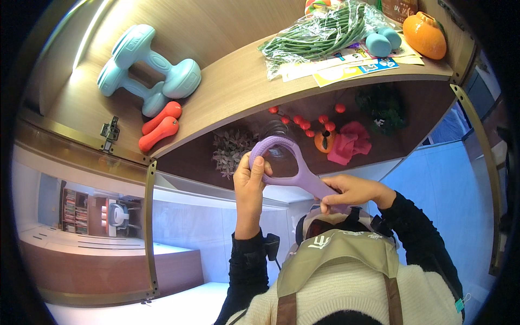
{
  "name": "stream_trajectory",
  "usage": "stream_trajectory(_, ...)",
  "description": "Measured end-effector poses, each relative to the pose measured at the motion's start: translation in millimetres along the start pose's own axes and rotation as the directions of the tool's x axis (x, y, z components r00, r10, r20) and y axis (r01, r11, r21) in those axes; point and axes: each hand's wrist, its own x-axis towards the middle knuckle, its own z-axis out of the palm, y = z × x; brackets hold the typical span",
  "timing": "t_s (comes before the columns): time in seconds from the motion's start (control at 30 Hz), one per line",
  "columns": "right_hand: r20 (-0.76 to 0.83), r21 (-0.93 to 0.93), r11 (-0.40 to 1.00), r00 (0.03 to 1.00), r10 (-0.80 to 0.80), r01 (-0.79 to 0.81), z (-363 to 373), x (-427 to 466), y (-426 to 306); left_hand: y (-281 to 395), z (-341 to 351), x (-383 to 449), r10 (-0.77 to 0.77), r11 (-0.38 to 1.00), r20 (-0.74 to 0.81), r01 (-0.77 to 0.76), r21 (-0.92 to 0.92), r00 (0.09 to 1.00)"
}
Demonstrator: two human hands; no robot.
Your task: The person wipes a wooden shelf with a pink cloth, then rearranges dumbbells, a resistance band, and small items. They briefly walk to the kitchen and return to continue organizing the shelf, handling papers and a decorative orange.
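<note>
A purple looped exercise band (302,170), apparently rubber or silicone, is held in front of my chest. My left hand (252,172) grips the rim of its round loop, with the thumb on top. My right hand (349,193) pinches the narrower part beyond the loop; the band's far end is partly hidden behind that hand and near my apron (337,260). Ahead, on the wooden shelf, lie light-blue dumbbells (148,61) and small red dumbbells (160,122).
A plastic bag of green stems (325,36), printed sheets (357,69), small teal dumbbells (383,40) and an orange ceramic pot (424,34) occupy the shelf's right side. Dried foliage (233,150) and red ornaments (302,123) are below. Framed doors (151,227) stand open at both sides.
</note>
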Motion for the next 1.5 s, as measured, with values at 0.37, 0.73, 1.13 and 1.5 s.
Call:
stream_trajectory(0.37, 0.051, 0.357, 0.934, 0.999, -0.009, -0.01, -6.0, -8.6, -4.4, 5.0, -3.5, 4.6, 0.182, 0.963, -0.074, -0.163, 0.215, 0.98)
stream_trajectory(0.73, -0.307, 0.852, 0.432, 0.951, -0.041, 0.294, -9.8, -0.4, -12.2, 10.4, 67.2, -32.2, 0.55, 0.083, 0.664, -0.824, 0.56, 0.506)
stream_trajectory(1.13, -0.421, 0.756, 0.539, 0.906, -0.035, 0.372, -4.7, -13.7, -24.6, 10.6, 71.5, -34.1, 0.54, 0.016, 0.645, -0.773, 0.635, 0.541)
stream_trajectory(1.5, -0.496, 0.641, 0.647, 0.866, -0.061, 0.413, 12.0, 2.7, -30.9, 17.9, 68.2, -44.0, 0.583, 0.248, 0.512, -0.738, 0.628, 0.631)
